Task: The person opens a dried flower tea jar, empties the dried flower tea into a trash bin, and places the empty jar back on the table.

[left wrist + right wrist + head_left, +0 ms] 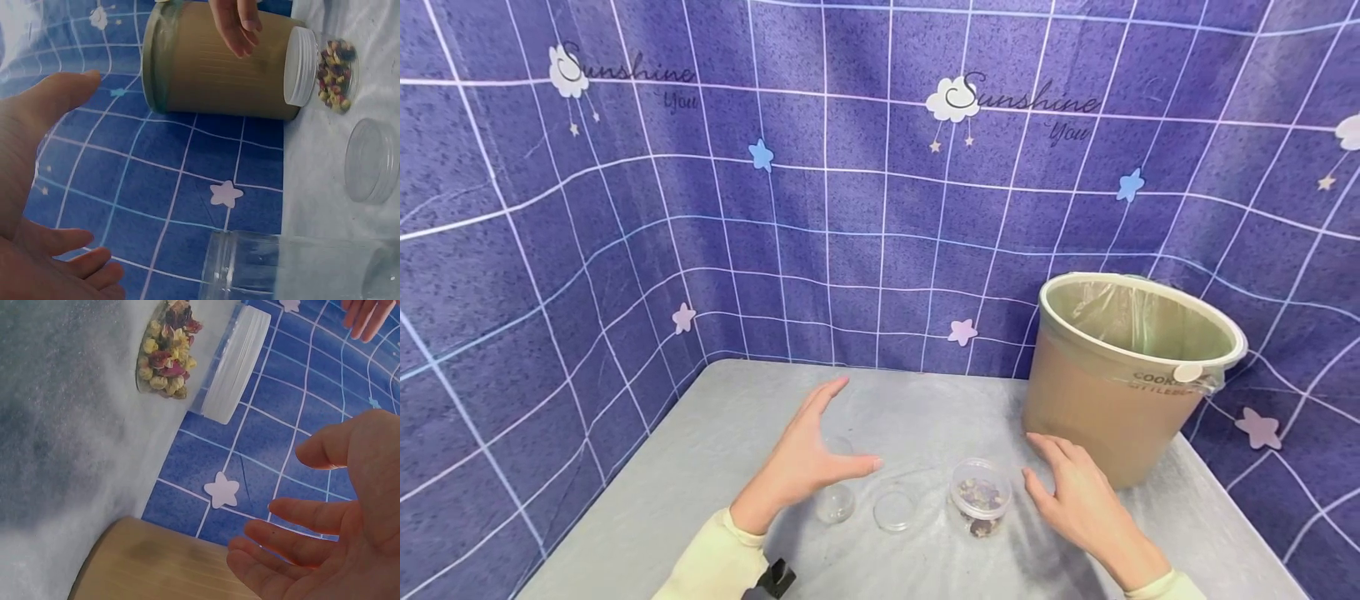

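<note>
My left hand (801,457), thumb and fingers spread wide, hovers over a clear empty jar (835,505) and hides part of it; nothing is in its grasp. In the left wrist view that uncapped jar (250,269) stands at the bottom edge. A clear round lid (895,511) lies flat on the table to its right. Farther right stands a clear jar of dried flower buds (980,504), closed with a screw lid (237,365). My right hand (1078,504) is held between this jar and the bin, its fingers loosely bent and apart from the jar.
A large tan bin (1101,408) with a plastic liner stands at the table's right back. Behind the grey table (910,408) hangs a blue grid-patterned cloth (850,192) on the back and both sides. A small black object (777,577) shows by the left sleeve.
</note>
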### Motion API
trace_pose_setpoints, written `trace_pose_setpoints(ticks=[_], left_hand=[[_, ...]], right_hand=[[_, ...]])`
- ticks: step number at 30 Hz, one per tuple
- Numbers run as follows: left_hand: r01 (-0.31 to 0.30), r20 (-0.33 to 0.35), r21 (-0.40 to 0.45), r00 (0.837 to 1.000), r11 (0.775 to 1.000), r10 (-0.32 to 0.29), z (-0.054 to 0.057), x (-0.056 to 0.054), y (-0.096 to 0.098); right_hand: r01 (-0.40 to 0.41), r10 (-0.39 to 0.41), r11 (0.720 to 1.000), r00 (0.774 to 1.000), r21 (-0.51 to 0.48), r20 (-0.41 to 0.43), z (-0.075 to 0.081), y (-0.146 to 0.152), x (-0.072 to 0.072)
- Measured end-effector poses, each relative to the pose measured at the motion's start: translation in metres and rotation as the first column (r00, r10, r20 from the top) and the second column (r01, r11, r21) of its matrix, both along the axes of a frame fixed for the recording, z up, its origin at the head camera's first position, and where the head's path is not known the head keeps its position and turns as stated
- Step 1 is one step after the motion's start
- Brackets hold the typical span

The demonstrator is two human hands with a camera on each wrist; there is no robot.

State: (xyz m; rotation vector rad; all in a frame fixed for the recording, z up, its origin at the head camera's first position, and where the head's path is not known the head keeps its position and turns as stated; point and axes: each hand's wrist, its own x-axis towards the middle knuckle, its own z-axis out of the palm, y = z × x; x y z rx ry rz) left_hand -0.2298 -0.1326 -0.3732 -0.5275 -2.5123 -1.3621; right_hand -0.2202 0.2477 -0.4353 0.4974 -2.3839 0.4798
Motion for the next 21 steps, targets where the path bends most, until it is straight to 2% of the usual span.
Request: trace_pose_setpoints(ticks=[5, 13, 17, 21], left_hand=[[0.028, 0.031, -0.007, 0.999, 1.000, -0.028, 0.004, 0.006, 0.014], [0.074, 0.024, -0.056, 0.997, 0.996, -0.073, 0.003, 0.011, 0.040], [0.103, 0.052, -0.065, 0.994, 0.993, -0.100, -0.002, 0.011, 0.053], [0.143, 0.082, -0.070, 0.987, 0.987, -0.137, -0.015, 0.010, 0.069]], right_hand=[[-0.011, 0.011, 1.000, 1.000, 0.002, -0.025, -0.001, 0.003, 0.000], [-0.001, 0.001, 1.000, 1.000, 0.005, -0.020, -0.002, 0.006, 0.001], [0.003, -0.003, 1.000, 1.000, 0.003, -0.022, -0.001, 0.007, 0.002], [-0.001, 0.001, 1.000, 0.999, 0.005, -0.034, -0.001, 0.008, 0.002]])
